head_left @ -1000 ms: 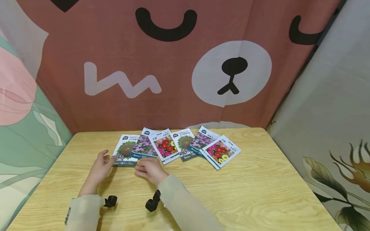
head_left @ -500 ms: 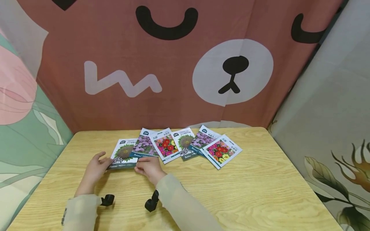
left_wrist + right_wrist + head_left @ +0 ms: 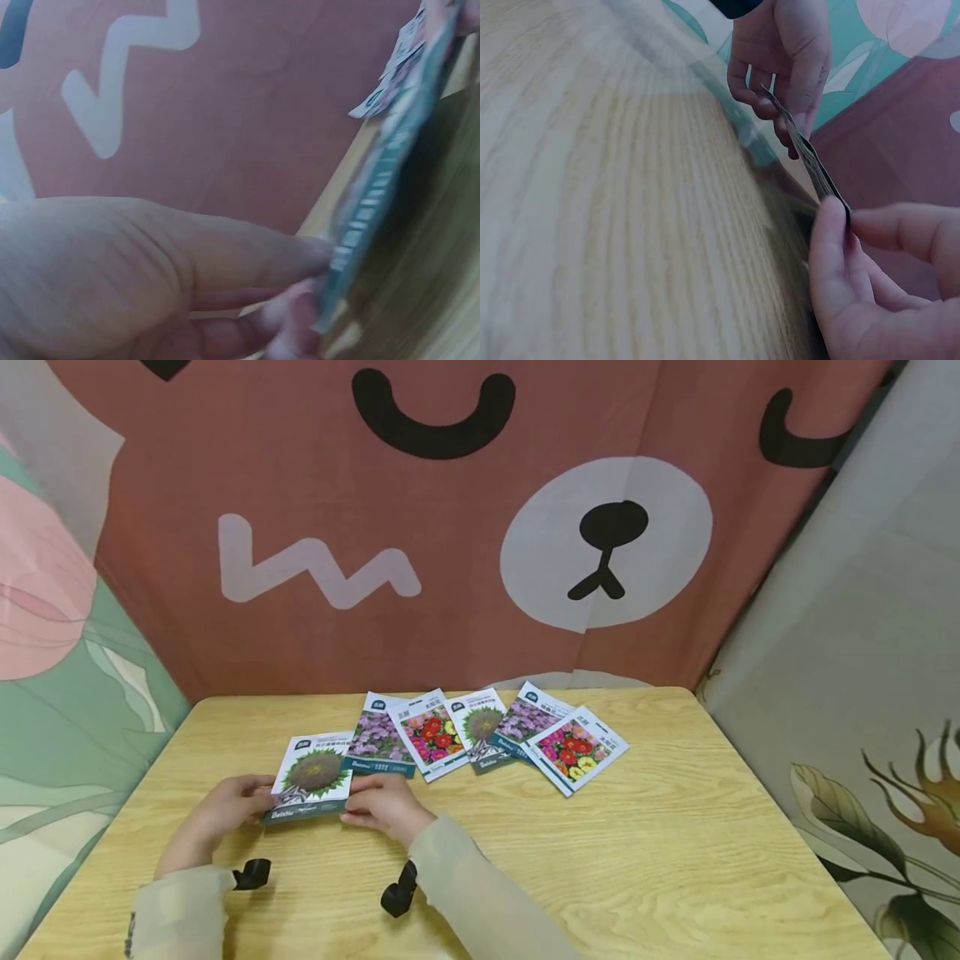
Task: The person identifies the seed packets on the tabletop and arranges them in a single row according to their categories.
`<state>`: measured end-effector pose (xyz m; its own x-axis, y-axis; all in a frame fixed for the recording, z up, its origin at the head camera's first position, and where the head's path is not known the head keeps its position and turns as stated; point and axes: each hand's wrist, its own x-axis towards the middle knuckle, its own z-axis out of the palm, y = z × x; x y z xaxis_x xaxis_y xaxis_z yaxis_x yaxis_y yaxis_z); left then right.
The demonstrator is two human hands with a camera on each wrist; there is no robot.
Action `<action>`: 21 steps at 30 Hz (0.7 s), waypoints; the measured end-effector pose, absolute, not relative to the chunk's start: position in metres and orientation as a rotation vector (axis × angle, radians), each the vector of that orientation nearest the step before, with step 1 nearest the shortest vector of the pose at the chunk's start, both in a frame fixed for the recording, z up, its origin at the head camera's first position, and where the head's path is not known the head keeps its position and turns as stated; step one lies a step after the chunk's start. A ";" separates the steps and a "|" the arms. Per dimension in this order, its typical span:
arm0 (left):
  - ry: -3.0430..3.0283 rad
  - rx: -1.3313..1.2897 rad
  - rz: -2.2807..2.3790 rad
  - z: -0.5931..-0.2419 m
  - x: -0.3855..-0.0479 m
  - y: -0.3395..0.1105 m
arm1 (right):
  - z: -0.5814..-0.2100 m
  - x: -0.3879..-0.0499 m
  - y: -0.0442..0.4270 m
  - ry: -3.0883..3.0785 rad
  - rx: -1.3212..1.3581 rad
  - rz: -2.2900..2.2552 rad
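A white seed packet [image 3: 315,772] with a spiky brown-and-green flower head and a dark green lower band is held at both lower corners, slightly off the table. My left hand [image 3: 232,811] pinches its left corner; in the left wrist view the thumb [image 3: 247,251] and fingers meet on the packet's edge [image 3: 367,217]. At the right corner my right hand [image 3: 390,808] pinches it between thumb and fingers, as the right wrist view shows with the packet edge-on [image 3: 808,161]. Just right of it lies a purple-flowered seed packet [image 3: 378,739].
Along the back of the wooden table [image 3: 600,860] several more packets overlap in a row: a red-flowered packet [image 3: 432,739], another spiky-flower packet [image 3: 480,727], a second purple packet [image 3: 528,720] and a red-and-yellow one [image 3: 576,750]. A reddish bear curtain [image 3: 450,635] hangs behind.
Both hands now grip the spiky-flower packet by its lower corners. It has come toward me and slightly left, away from the purple packet it lay under. The other packets stay put.
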<state>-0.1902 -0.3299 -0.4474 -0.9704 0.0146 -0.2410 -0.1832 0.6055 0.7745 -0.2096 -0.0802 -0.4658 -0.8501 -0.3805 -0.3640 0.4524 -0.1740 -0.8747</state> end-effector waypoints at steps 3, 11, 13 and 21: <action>2.548 -0.130 1.307 -0.448 -0.189 -0.335 | -0.466 -0.205 -0.078 1.548 0.054 -2.030; 2.421 -0.074 1.378 -0.443 -0.178 -0.348 | -0.466 -0.190 -0.079 1.492 -0.037 -1.997; 2.399 -0.077 1.369 -0.440 -0.174 -0.351 | -0.466 -0.186 -0.081 1.476 -0.055 -1.983; 2.319 -0.079 1.308 -0.430 -0.163 -0.360 | -0.467 -0.170 -0.085 1.458 -0.065 -1.945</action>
<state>-0.1632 -0.3596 -0.4299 -0.8862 0.1774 -0.4280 -0.2745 0.5431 0.7935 -0.1703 -0.0854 -0.4674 -0.7570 -0.5497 -0.3532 0.4932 -0.1262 -0.8607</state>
